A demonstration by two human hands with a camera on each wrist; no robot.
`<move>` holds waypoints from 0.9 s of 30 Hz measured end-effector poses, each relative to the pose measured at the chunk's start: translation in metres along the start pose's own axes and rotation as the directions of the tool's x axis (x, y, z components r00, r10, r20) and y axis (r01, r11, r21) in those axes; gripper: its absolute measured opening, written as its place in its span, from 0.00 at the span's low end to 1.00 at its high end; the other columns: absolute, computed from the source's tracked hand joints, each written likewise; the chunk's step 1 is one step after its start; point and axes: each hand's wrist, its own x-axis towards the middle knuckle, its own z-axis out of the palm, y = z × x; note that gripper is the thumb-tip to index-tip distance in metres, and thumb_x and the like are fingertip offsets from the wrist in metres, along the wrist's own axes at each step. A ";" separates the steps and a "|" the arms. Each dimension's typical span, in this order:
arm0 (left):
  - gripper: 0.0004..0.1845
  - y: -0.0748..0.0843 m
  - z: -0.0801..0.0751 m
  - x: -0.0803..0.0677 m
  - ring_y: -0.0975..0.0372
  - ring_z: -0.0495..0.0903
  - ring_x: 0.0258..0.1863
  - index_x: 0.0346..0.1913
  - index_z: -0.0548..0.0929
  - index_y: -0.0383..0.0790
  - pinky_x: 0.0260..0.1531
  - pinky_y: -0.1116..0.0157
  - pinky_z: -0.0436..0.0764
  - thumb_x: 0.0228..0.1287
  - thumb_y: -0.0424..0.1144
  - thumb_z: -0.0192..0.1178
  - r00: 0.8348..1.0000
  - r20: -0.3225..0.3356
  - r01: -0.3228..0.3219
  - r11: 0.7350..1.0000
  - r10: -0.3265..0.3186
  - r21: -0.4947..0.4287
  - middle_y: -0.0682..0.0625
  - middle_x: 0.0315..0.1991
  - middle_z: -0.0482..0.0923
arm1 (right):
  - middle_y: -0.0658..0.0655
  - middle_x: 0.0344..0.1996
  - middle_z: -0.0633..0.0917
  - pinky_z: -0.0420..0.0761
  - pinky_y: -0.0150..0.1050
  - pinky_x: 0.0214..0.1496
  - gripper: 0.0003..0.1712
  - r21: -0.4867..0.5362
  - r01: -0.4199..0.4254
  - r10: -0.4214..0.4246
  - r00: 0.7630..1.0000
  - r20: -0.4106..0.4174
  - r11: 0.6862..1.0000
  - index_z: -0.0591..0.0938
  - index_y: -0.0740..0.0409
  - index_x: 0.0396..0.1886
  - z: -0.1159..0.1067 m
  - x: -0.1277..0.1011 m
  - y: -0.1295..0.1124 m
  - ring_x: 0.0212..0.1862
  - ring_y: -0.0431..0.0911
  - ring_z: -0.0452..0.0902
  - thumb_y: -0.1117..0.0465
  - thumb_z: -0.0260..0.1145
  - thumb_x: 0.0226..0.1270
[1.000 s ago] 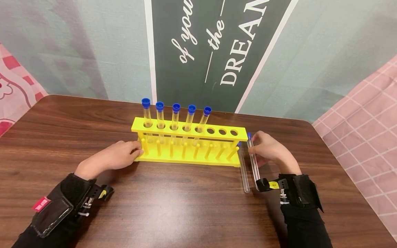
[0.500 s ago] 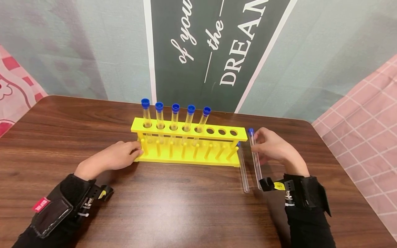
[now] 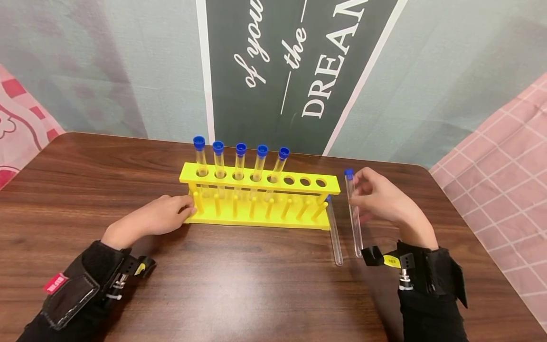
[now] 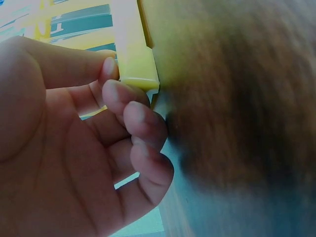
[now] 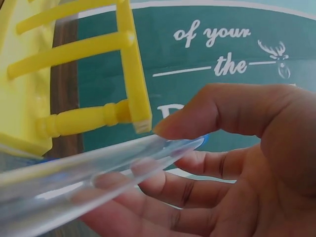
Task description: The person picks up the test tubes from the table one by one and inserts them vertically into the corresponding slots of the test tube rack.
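Observation:
At the left end of a yellow test tube rack (image 3: 273, 223), my left hand (image 3: 160, 216) pinches the base's corner between thumb and curled fingers. Several clear test tubes with blue caps (image 3: 262, 151) stand in its holes from the left; three holes at the right hold none. To the right of the rack, my right hand (image 3: 382, 197) holds another blue-capped test tube (image 3: 355, 228) between thumb and fingers. The tube's cap points away and its rounded end toward me. In the right wrist view this tube (image 5: 98, 182) crosses below the rack's end.
One more test tube (image 3: 336, 244) lies on the brown wooden table (image 3: 239, 289) by the rack's right end, its cap partly behind the rack. Behind the table hangs a cloth with a dark green lettered panel (image 3: 273, 128). A pink checked cloth (image 3: 508, 190) borders the right side.
My right hand has moved right and away from me with the test tube, whose cap has moved out from beside the rack. The left hand keeps its place on the rack.

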 end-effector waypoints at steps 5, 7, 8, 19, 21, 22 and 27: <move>0.07 0.000 0.000 0.000 0.62 0.61 0.16 0.35 0.73 0.35 0.18 0.66 0.62 0.68 0.37 0.49 1.000 0.003 0.006 1.000 -0.006 -0.005 0.51 0.18 0.61 | 0.61 0.28 0.74 0.80 0.46 0.27 0.19 -0.037 0.038 -0.039 0.999 -0.025 0.999 0.60 0.69 0.47 0.001 -0.003 -0.006 0.24 0.48 0.77 0.74 0.57 0.59; 0.07 0.001 -0.001 -0.001 0.62 0.61 0.16 0.35 0.73 0.35 0.18 0.66 0.62 0.68 0.37 0.49 1.000 0.005 0.006 1.000 -0.006 -0.004 0.51 0.18 0.61 | 0.62 0.29 0.74 0.80 0.46 0.27 0.18 -0.037 0.057 -0.058 0.998 -0.035 0.998 0.60 0.69 0.45 0.002 -0.004 -0.009 0.25 0.47 0.77 0.74 0.57 0.58; 0.07 0.001 -0.001 -0.001 0.62 0.61 0.16 0.35 0.73 0.35 0.18 0.66 0.62 0.68 0.37 0.49 1.000 0.007 0.009 1.000 -0.009 -0.005 0.51 0.18 0.61 | 0.62 0.29 0.74 0.80 0.46 0.28 0.18 -0.031 0.066 -0.067 0.997 -0.038 0.997 0.60 0.69 0.45 0.002 -0.005 -0.010 0.25 0.47 0.77 0.74 0.57 0.58; 0.08 0.001 -0.001 -0.001 0.62 0.61 0.16 0.37 0.73 0.34 0.18 0.66 0.62 0.68 0.37 0.49 1.000 0.008 0.014 1.000 -0.014 -0.013 0.51 0.18 0.61 | 0.63 0.29 0.71 0.79 0.48 0.30 0.14 0.090 0.251 -0.251 0.968 -0.012 0.964 0.62 0.70 0.41 0.009 -0.013 -0.023 0.28 0.50 0.79 0.79 0.55 0.57; 0.08 0.001 -0.001 -0.001 0.62 0.61 0.16 0.37 0.73 0.34 0.18 0.66 0.62 0.68 0.36 0.49 1.000 0.009 0.015 1.000 -0.014 -0.013 0.51 0.18 0.61 | 0.63 0.28 0.72 0.80 0.47 0.30 0.14 0.101 0.306 -0.307 0.952 -0.002 0.947 0.63 0.71 0.41 0.012 -0.014 -0.026 0.29 0.50 0.79 0.80 0.54 0.57; 0.08 0.001 -0.001 -0.001 0.62 0.61 0.16 0.37 0.73 0.34 0.18 0.66 0.62 0.68 0.36 0.49 1.000 0.010 0.015 1.000 -0.015 -0.013 0.51 0.18 0.61 | 0.63 0.28 0.73 0.79 0.47 0.30 0.14 0.104 0.326 -0.328 0.945 0.002 0.940 0.63 0.71 0.41 0.013 -0.014 -0.027 0.29 0.50 0.79 0.81 0.54 0.57; 0.08 0.002 -0.001 -0.001 0.62 0.60 0.16 0.36 0.73 0.35 0.19 0.66 0.61 0.68 0.37 0.49 1.000 0.011 0.009 1.000 -0.009 -0.010 0.51 0.18 0.61 | 0.66 0.28 0.74 0.80 0.46 0.30 0.16 0.095 0.378 -0.380 0.925 0.000 0.921 0.63 0.71 0.40 0.021 -0.015 -0.033 0.32 0.51 0.80 0.83 0.55 0.54</move>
